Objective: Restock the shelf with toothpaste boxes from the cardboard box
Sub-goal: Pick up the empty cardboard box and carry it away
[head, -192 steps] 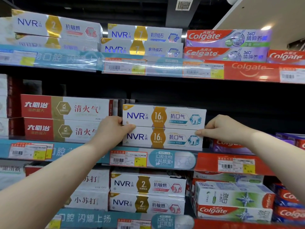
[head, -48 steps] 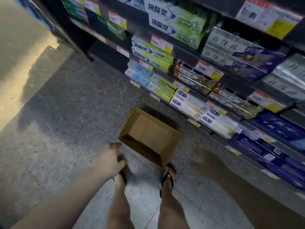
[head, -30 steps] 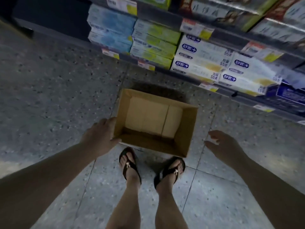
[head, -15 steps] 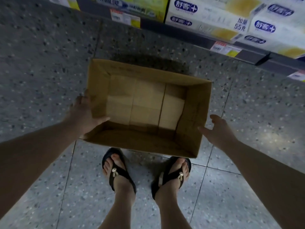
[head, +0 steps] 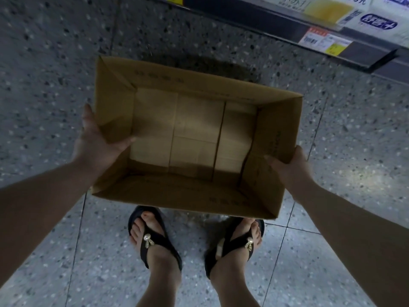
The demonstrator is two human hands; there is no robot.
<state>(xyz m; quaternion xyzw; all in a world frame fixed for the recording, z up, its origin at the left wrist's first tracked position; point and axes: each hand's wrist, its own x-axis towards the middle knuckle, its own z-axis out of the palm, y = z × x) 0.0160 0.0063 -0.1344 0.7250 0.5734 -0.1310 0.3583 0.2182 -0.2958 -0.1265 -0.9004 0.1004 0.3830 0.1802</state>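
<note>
Between our left hand (head: 97, 142) and right hand (head: 287, 167), we are gripping the empty cardboard box (head: 177, 191) by its end walls, thumbs hooked inside, probably for lifting it away level.

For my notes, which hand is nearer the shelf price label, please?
Right: the right hand grips the cardboard box below the price label; the left hand grips its opposite side.
</note>
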